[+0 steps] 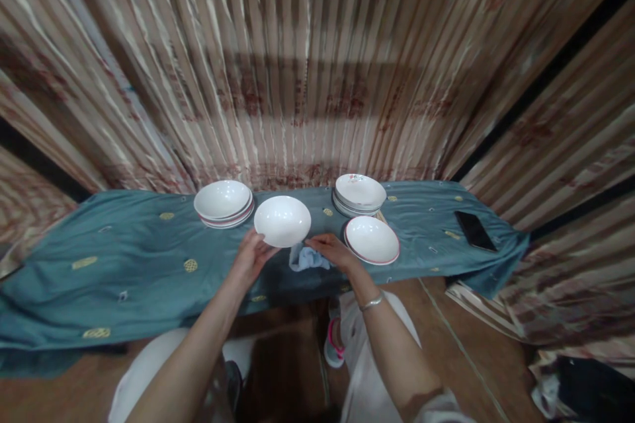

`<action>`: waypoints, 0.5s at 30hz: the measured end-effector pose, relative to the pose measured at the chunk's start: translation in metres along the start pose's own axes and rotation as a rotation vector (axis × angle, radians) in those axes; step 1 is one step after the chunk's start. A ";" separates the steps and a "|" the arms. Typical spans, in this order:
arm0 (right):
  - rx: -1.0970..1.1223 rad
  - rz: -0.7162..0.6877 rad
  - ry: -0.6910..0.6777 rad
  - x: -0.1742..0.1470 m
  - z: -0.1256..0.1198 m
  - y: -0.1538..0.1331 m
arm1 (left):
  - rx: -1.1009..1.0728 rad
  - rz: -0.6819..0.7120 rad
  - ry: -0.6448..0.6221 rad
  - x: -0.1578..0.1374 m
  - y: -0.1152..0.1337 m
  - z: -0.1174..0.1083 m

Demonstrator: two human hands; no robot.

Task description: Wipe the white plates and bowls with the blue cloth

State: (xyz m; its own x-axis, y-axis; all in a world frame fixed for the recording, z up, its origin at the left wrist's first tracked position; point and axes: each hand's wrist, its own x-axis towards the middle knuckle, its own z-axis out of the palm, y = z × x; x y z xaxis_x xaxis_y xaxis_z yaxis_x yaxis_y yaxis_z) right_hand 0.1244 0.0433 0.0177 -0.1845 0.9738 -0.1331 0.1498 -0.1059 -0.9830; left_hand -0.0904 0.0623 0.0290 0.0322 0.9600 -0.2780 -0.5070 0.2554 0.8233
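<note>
A white shallow bowl [282, 220] is held up over the table, its inside tilted toward me. My left hand [251, 256] is closed on its lower left edge, thumb at the rim. At the lower right edge, my right hand [331, 249] pinches the rim with its fingertips; a silver bangle is on that wrist. Just below the bowl and the right fingers is a crumpled light blue cloth [311, 260]; whether the right hand touches it I cannot tell. Right of that hand sits another white shallow bowl [372, 240] with a reddish rim.
At the back left stands a stack of white bowls [223, 200]; another stack [360, 192], its top bowl flower-patterned, is at the back right. A black phone [475, 230] lies on the right of the green tablecloth [143, 258]. Pleated curtains [307, 79] hang behind.
</note>
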 end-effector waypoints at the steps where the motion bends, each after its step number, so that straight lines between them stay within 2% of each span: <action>1: -0.029 -0.021 0.030 0.001 0.000 0.000 | -0.006 0.005 0.005 -0.002 0.002 0.001; 6: -0.003 -0.202 0.235 0.002 -0.001 -0.004 | 0.004 0.009 -0.030 -0.009 0.007 0.005; 10: 0.091 -0.265 0.232 -0.003 -0.007 -0.018 | 0.010 0.016 -0.068 -0.012 0.007 0.013; 15: 0.112 -0.307 0.183 -0.020 -0.024 -0.052 | -0.077 -0.004 -0.104 -0.016 0.006 0.035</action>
State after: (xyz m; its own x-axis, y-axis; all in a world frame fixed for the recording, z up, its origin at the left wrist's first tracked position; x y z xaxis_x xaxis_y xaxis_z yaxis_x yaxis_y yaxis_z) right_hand 0.1434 0.0341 0.0744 -0.0260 0.9825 0.1845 0.0057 0.1847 -0.9828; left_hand -0.0638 0.0530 0.0555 0.1212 0.9667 -0.2254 -0.5714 0.2536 0.7805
